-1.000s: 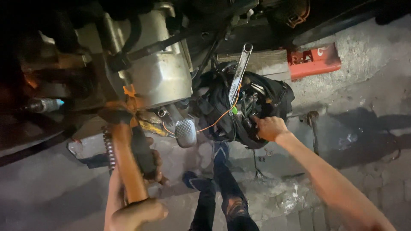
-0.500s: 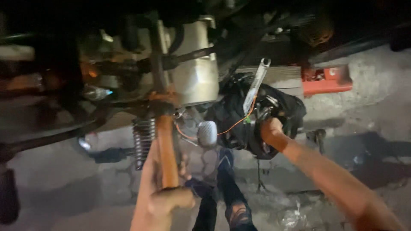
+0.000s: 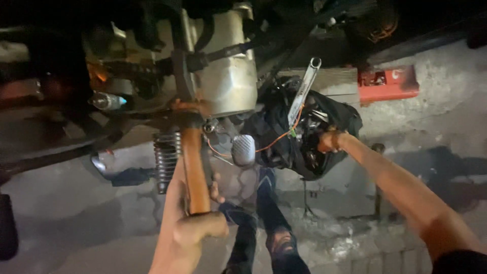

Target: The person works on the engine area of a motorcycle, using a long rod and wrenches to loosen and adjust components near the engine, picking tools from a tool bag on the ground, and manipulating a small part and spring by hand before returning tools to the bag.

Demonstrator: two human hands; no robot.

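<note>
My left hand (image 3: 195,228) grips the wooden handle of a hammer (image 3: 193,167); its head rests up against the underside of a motorcycle engine (image 3: 223,76). My right hand (image 3: 329,141) reaches into an open black tool bag (image 3: 309,137) and is closed around something inside that I cannot make out. A long silver wrench (image 3: 303,90) sticks up out of the bag, and an orange wire (image 3: 264,147) runs from the bag toward the engine. A ribbed metal foot pedal (image 3: 243,149) hangs between the two hands.
A red box (image 3: 388,83) lies on the concrete at upper right. A finned cylinder part (image 3: 165,160) sits left of the hammer handle, above a footpeg (image 3: 122,175). My legs and sandalled foot (image 3: 276,241) are at bottom centre. A dark tyre edge (image 3: 7,228) is at far left.
The view has shifted so the engine and bag sit further right. My left hand has raised the hammer handle more upright toward the engine. My right hand stays in the bag.
</note>
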